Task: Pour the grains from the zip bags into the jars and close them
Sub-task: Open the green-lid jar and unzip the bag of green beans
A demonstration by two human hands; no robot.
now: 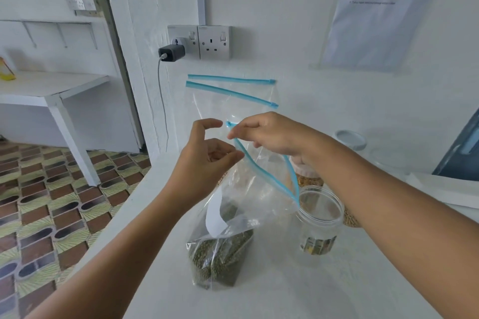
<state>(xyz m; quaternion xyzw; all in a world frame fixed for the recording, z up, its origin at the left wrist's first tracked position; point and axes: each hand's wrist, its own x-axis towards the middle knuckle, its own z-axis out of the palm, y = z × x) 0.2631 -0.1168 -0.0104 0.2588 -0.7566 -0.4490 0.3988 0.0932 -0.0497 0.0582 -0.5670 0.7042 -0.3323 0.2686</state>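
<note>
A clear zip bag (241,204) with green grains (223,259) in its bottom stands on the white counter (160,254). Its blue zip strip (261,171) gapes open. My right hand (269,134) pinches the far lip of the bag near the strip's left end. My left hand (207,158) is curled, and its thumb and fingers pinch the near lip. An open, empty clear jar (321,217) stands just right of the bag, touching the zip's lower end. A white paper slip (215,217) lies inside the bag.
Two more clear zip bags (233,90) with blue strips lean on the wall behind. A jar with brownish grains (308,180) and a white-lidded jar (350,138) stand behind my right arm. The counter's edge drops to a tiled floor (51,202) at the left.
</note>
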